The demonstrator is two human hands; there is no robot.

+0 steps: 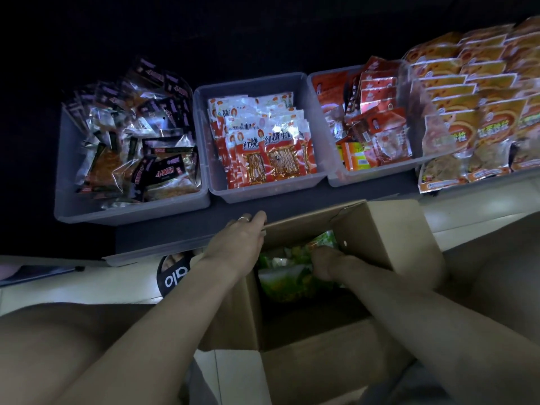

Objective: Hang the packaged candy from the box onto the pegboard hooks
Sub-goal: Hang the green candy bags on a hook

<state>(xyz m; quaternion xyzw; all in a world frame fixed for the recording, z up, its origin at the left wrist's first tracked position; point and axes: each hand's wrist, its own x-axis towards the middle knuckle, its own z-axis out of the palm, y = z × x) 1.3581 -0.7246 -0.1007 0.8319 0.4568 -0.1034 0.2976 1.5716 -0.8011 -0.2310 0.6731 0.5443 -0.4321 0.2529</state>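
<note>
open cardboard box (388, 247) on floor, green candy packets (287, 276) heaped inside

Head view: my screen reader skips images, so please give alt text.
The right hand reaches among green packets inside a cardboard box while the left hand holds its rim. Behind stand three grey bins of snack packets.

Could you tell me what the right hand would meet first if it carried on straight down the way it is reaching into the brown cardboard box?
Most likely the green plastic candy packets in the brown cardboard box; the right hand already appears among them, though depth is unclear.
</note>
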